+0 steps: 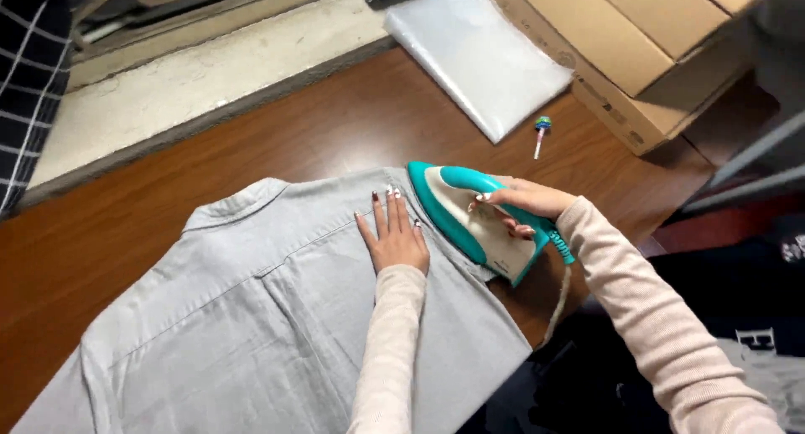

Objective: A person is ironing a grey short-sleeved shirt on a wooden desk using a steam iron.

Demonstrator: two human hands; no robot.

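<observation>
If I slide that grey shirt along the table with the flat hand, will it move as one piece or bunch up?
Probably bunches: the grey shirt is thin cloth, already showing soft folds. The left hand pressing flat would likely drag only the patch beneath it. The iron, held in the right hand, rests on the shirt's edge and may pin that side to the wooden table.

I take this for a small garment packing room, perhaps: brown cardboard boxes [646, 40] and a stack of clear plastic bags [482, 52] crowd my brown wooden table [251, 140].
</observation>
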